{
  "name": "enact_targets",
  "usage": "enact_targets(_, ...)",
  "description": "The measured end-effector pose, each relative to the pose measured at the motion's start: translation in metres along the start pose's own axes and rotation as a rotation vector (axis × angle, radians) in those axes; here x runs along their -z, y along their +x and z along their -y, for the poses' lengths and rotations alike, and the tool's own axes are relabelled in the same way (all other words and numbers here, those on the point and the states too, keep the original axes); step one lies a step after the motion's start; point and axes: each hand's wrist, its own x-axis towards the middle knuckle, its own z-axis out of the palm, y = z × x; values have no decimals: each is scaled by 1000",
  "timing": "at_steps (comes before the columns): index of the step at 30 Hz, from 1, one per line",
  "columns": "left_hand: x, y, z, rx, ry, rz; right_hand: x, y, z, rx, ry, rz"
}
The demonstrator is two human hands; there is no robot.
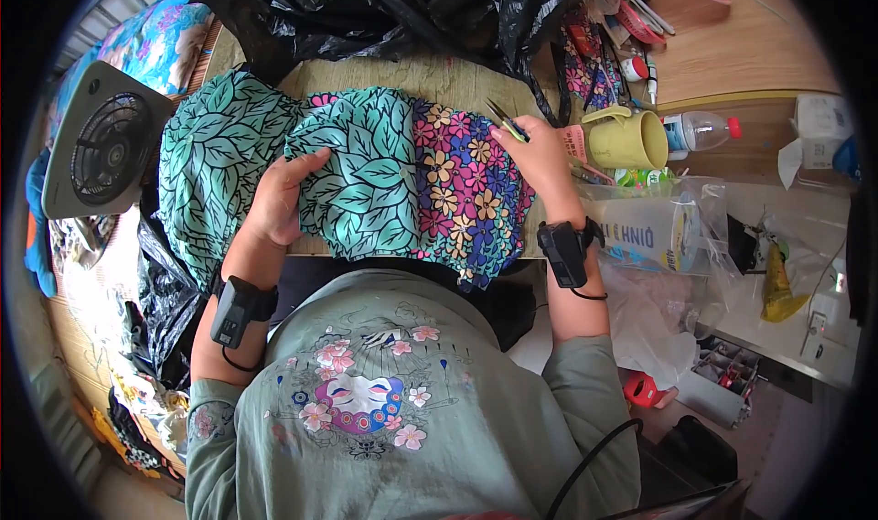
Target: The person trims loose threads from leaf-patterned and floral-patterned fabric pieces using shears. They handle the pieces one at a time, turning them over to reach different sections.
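Note:
My left hand [279, 195] lies flat on a green leaf-print cloth [366, 177] spread over the wooden table [448, 81]. The cloth joins a dark floral-print piece [462, 186] with pink and yellow flowers. My right hand [540, 159] rests on the floral piece's far right edge and grips small scissors [506, 117], their blades pointing away from me. Both wrists wear black bands.
A yellow mug [631, 140] stands just right of my right hand, a plastic bottle [700, 131] beyond it. Black plastic bags [393, 8] lie at the table's back. A small fan [105, 140] sits at the left. A clear bag with a carton [645, 232] lies right.

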Motion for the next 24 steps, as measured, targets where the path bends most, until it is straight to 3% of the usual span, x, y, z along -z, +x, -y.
enact_targets(7, 11, 3, 3, 20, 16, -21, -1, 0, 3, -57, 57, 28)
enact_targets(10, 13, 4, 3, 16, 18, -24, -4, 0, 1, 63, 140, 10)
enact_targets(24, 6, 3, 1, 30, 7, -25, -5, 13, 20, 50, 29, 158)
